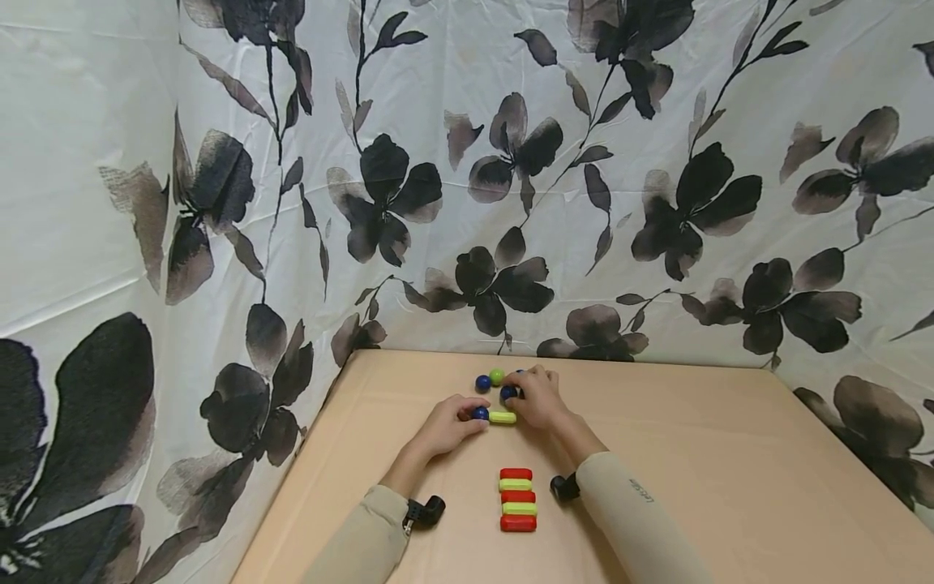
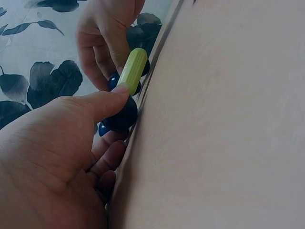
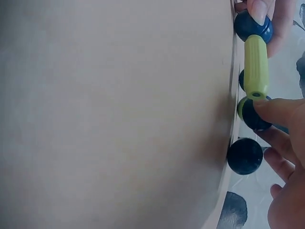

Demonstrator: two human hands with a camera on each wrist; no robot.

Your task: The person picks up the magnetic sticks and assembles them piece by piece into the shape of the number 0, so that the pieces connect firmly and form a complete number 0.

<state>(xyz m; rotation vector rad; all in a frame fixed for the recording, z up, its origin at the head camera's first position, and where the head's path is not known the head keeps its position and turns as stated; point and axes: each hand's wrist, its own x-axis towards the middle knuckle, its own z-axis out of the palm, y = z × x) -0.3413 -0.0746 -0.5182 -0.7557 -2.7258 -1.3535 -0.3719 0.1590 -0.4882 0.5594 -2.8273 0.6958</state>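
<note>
My left hand (image 1: 447, 425) pinches a blue ball (image 1: 480, 414) between thumb and fingers. A yellow-green ribbed rod (image 1: 502, 418) extends from that ball towards the right; in the right wrist view its near end shows a small hole (image 3: 256, 94). My right hand (image 1: 538, 397) holds a second blue ball (image 1: 507, 392), just behind the rod's free end. Whether this ball touches the rod, I cannot tell. Beyond the right fingers, another blue ball (image 3: 245, 156) sits on the table, mostly hidden in the head view.
Behind the hands lie a blue ball (image 1: 483, 384) and a green ball (image 1: 497, 376). Nearer me, between the forearms, red and yellow-green rods (image 1: 518, 497) are lined up in alternating colours on the tan table (image 1: 686, 454). A flowered cloth (image 1: 584, 219) hangs behind the table.
</note>
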